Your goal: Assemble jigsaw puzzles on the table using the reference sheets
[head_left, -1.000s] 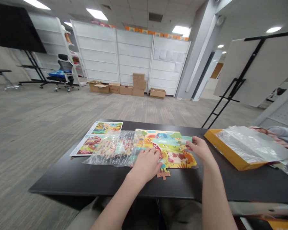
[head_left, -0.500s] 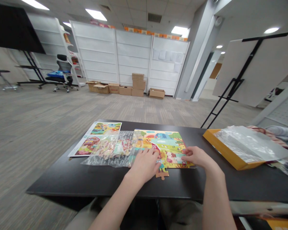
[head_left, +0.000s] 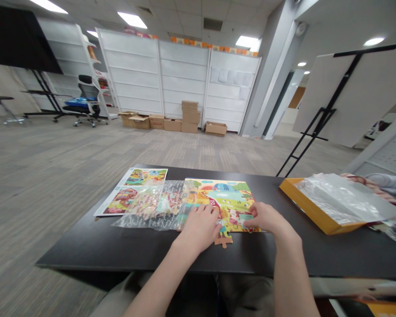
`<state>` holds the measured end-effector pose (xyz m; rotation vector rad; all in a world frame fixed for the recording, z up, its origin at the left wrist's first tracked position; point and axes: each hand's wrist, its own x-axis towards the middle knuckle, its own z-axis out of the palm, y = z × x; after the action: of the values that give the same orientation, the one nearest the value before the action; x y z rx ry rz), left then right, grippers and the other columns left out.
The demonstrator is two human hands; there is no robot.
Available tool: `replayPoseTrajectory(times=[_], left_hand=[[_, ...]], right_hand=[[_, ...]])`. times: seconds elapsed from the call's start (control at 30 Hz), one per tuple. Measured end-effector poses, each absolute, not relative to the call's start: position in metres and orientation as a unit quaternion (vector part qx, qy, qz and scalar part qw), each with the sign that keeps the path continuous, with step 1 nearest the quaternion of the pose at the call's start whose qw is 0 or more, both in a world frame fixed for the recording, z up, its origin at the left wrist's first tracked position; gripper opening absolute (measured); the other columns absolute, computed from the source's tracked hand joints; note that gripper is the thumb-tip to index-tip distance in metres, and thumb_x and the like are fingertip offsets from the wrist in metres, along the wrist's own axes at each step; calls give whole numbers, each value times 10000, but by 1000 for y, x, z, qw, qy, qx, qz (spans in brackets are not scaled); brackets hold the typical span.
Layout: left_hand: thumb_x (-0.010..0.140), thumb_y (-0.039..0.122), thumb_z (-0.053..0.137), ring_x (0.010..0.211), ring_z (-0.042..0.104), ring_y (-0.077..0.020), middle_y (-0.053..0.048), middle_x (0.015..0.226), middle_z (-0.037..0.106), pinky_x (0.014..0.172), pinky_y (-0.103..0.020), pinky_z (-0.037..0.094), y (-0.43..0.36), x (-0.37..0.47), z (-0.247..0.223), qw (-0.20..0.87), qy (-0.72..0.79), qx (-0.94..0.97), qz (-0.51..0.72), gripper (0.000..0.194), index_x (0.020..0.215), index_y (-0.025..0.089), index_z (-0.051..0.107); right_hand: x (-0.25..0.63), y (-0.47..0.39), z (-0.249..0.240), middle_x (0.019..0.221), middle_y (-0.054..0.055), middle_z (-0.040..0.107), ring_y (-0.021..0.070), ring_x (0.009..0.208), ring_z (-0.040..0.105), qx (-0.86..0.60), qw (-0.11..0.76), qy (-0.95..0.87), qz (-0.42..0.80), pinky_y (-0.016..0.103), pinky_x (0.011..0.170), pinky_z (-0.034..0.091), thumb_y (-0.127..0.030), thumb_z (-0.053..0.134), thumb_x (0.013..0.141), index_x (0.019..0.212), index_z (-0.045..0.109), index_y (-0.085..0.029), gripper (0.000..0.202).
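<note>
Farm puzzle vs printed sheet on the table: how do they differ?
Edges: the puzzle has an interlocking tab sticking out at its near edge; the printed sheet shows straight edges.
Hands: the left hand rests on the puzzle and the right hand is at its right part; neither touches the sheet.
Shared: both lie on the dark table and carry colourful cartoon pictures.

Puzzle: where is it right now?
In the head view, the puzzle lies on the dark table by the left hand and right hand, with the clear plastic bag at its left side and the yellow box farther right.
</note>
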<state>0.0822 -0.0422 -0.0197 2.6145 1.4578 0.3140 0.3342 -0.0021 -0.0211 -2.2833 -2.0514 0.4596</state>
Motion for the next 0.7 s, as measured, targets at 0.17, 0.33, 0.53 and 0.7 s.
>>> replayPoseTrajectory(times=[0.17,0.33,0.53,0.7], left_hand=[[975,341,568,1167,600,-319,-123,1215,675,1006,-457,467,-42,82,-19,67,486,865,103,257,1148,169,650],[979,332,563,1160,602,-328,-127,1219,678,988,-468,479,-43,82,-18,66,487,865,100,276,1176,156,644],[945,409,646,1161,605,-314,-113,1206,677,999,-455,473,-42,78,-19,82,455,878,123,308,1149,178,653],[777,586,795,1175,596,-332,-101,1185,678,1016,-473,473,-41,74,-21,109,396,902,130,557,1137,179,674]], right_hand=[[342,-1,-23,1004,90,753,262,909,716,-752,22,-638,163,289,704,501,-470,855,611,985,730,-214,470],[340,-4,-16,1089,116,743,289,965,713,-763,0,-628,155,320,746,511,-480,831,647,1053,722,-211,499],[336,-9,-12,1058,110,746,287,941,713,-757,7,-636,150,313,716,496,-453,845,617,1022,727,-215,484],[337,-8,-17,946,96,740,263,839,701,-750,11,-646,142,301,650,456,-432,851,602,907,717,-211,400]])
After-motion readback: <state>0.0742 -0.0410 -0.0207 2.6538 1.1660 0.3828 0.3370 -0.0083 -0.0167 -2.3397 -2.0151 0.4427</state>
